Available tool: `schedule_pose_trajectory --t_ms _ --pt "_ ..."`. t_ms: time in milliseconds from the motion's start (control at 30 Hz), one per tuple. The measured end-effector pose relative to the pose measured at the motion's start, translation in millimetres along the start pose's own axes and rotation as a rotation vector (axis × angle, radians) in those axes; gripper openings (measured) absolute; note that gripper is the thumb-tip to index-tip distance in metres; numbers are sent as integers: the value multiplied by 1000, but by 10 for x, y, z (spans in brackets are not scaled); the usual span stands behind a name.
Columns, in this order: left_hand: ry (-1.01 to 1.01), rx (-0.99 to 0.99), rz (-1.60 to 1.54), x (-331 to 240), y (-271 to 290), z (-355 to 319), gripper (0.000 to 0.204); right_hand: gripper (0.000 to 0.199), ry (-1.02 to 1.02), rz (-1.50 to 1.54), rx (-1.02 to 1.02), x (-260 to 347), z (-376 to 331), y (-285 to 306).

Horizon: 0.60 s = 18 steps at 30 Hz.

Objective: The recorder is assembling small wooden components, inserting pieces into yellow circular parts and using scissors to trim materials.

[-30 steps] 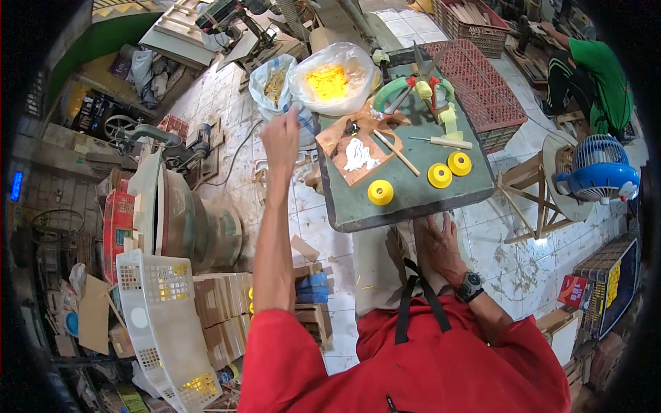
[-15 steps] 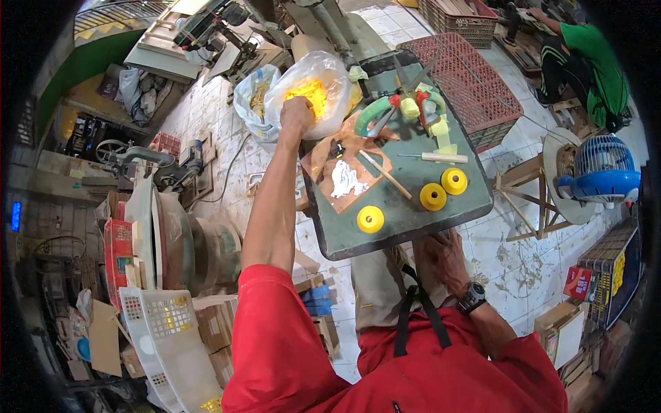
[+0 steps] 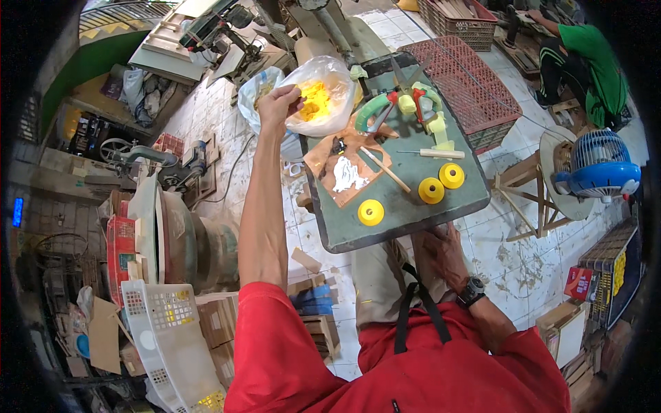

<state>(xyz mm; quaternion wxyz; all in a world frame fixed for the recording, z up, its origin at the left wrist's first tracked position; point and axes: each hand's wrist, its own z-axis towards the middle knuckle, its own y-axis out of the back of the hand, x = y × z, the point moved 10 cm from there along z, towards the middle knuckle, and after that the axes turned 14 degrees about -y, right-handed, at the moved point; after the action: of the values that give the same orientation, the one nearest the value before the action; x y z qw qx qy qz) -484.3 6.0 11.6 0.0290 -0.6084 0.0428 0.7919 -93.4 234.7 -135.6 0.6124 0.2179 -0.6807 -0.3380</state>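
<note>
Counting three flared yellow pieces out, yellow bits remaining in the translucent plastic bag, bare left hand pinched, can't tell on what

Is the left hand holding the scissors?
No, the left hand is by the bag of yellow bits, apart from the scissors.

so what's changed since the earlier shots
The left hand reached to the yellow pieces in the clear plastic bag, then drew back left to its rim; whether it took a piece is unclear. The right hand and three yellow cones stayed put.
</note>
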Motion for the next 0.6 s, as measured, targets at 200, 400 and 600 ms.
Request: schedule_pose_trajectory --t_ms 200,400,600 --pt "-343 -90 55 -661 -16 -730 18 34 92 4 -108 -8 -110 -31" --pt "-340 -140 169 -1078 -265 -2074 15 26 240 253 -382 826 -323 733" --pt "-446 -141 96 -1463 -127 -2804 21 52 34 719 -651 1004 830 1442"
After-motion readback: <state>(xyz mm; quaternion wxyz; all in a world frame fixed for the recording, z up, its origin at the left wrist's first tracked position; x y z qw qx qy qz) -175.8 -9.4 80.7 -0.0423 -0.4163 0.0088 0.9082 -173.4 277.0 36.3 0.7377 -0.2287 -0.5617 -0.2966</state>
